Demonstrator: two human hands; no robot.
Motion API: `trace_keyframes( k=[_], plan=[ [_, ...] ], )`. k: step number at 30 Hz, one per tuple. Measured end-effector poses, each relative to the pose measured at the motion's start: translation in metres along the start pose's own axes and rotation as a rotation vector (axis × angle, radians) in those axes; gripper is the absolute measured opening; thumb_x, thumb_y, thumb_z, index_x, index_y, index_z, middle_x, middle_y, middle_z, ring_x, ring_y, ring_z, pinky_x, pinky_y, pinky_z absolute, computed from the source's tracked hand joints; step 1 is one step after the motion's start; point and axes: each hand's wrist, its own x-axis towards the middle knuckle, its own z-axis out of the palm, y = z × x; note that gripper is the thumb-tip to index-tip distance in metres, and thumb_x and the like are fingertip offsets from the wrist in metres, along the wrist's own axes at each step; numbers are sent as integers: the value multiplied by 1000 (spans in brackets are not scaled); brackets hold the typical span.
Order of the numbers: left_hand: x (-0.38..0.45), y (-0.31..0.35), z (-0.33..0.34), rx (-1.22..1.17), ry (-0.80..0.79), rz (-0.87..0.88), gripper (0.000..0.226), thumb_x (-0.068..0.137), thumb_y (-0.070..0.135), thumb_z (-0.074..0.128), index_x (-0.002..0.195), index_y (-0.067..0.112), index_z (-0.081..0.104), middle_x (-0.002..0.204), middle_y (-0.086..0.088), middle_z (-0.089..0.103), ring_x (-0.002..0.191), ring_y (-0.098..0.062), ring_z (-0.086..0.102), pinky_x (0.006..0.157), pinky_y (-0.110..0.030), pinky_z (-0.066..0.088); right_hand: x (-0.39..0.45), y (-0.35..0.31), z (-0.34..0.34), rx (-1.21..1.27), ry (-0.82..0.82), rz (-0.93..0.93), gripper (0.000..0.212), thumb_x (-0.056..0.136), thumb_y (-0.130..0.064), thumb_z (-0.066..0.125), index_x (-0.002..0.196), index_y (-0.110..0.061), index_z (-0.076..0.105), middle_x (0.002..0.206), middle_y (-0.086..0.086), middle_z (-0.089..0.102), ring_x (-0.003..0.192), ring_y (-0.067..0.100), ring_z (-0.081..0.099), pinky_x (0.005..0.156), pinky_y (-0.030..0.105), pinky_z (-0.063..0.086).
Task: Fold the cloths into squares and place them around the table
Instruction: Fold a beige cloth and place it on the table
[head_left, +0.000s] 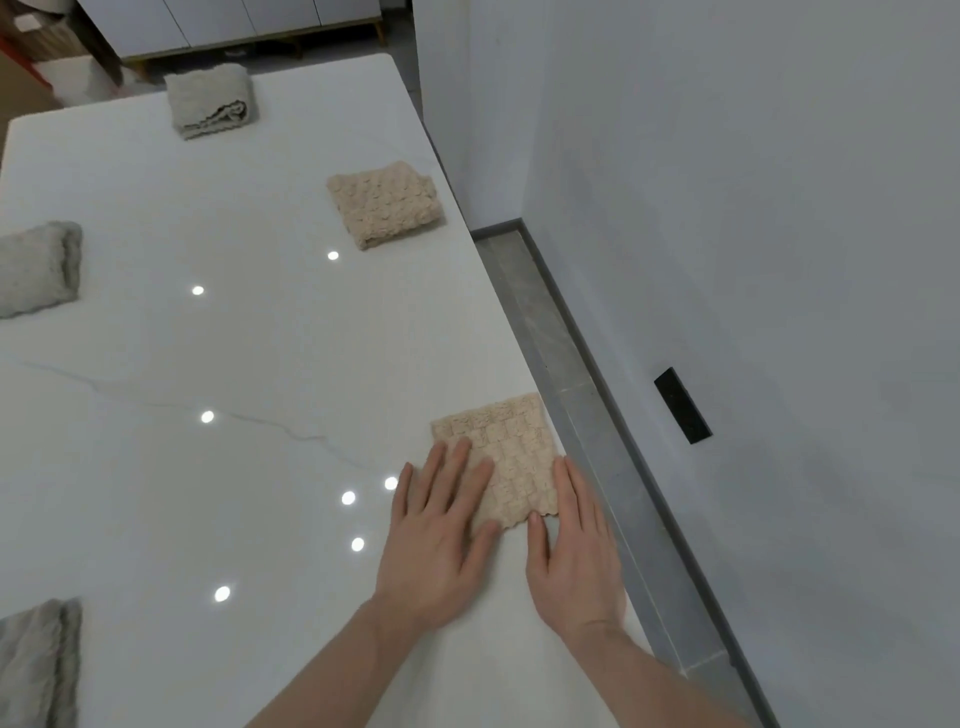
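Beige cloth (506, 457), lower right of frame, lies under our left hand (441, 535)'s spread straight fingers; right hand (574, 556) flat, touching its near-right corner.

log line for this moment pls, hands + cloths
left hand: flat on near beige cloth | right hand: flat at its edge | other folded cloths placed: four | table: white
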Motion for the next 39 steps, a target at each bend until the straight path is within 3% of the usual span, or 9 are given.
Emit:
trace_keyframes(
  k=[3,8,16,18,23,28,31,35,39],
  plan=[
    [17,-13,6,119,-91,57,65,107,56,29,164,35,6,172,9,-9,158,-16,-14,126,-54,0,0,1,1,-3,-7,-4,64,105,-43,34,161,-34,4,167,-19,7,151,-3,8,123,30,24],
    [33,-12,6,148,-64,10,65,107,58,26,164,36,3,172,9,-10,157,-15,-17,127,-53,-1,-1,0,-1,-4,-14,-1,65,106,-42,31,160,-36,-3,167,-20,3,150,-6,3,124,29,22],
    [28,-4,9,32,36,-69,65,103,55,43,162,35,24,171,13,8,158,-12,-1,128,-46,5,0,-1,-6,126,40,18,66,102,-43,42,160,-34,11,166,-19,15,149,-2,20,118,30,33],
    [28,-4,8,11,51,-84,64,101,55,45,160,35,30,170,12,16,158,-12,5,128,-46,8,1,-4,-9,195,78,57,65,101,-45,43,159,-36,14,164,-18,21,144,-5,26,111,30,39],
    [28,-6,10,-14,74,-86,62,99,46,51,158,34,35,168,10,23,157,-13,11,126,-49,16,11,-11,-5,177,96,180,59,102,-54,32,156,-43,14,161,-15,30,138,13,47,93,38,51],
    [28,-3,10,-20,98,-92,62,97,44,53,157,34,37,167,9,26,157,-13,14,126,-48,16,26,-15,-6,100,27,277,61,101,-48,40,155,-48,12,155,-16,41,108,17,66,73,33,50],
    [28,-4,12,-14,110,-95,63,96,44,55,156,35,39,166,9,28,156,-14,17,127,-47,16,29,-15,-4,44,6,256,59,99,-45,39,153,-49,15,144,-17,53,90,14,66,61,29,42],
    [28,-3,12,-10,117,-104,62,94,44,58,153,34,43,162,10,34,153,-16,24,126,-47,19,27,-16,-3,78,6,261,58,98,-41,40,152,-48,18,145,-20,50,93,11,65,63,28,46],
    [28,-3,11,-14,136,-102,61,91,44,60,149,32,48,157,9,39,150,-18,29,124,-47,21,23,-15,-7,142,-6,267,65,94,-37,41,153,-48,16,149,-19,46,82,11,62,64,30,49]
  ],
)
